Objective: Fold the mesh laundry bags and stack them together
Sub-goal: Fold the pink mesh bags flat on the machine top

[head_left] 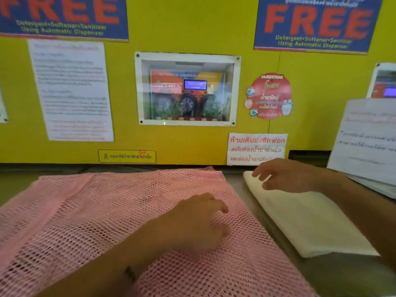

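Note:
A large pink mesh laundry bag (85,211) lies spread flat over the grey counter, filling the left and middle of the view. My left hand (199,224) rests on its right part with fingers loosely curled, holding nothing. To the right lies a folded cream-white mesh bag (304,226), a long flat rectangle. My right hand (285,176) hovers over or touches the far end of that folded bag, fingers spread and relaxed.
The grey counter (342,273) ends at a yellow wall panel (182,28) with posters, paper notices and a windowed dispenser display (187,90). A stack of white papers (368,142) leans at the far right, close to the folded bag.

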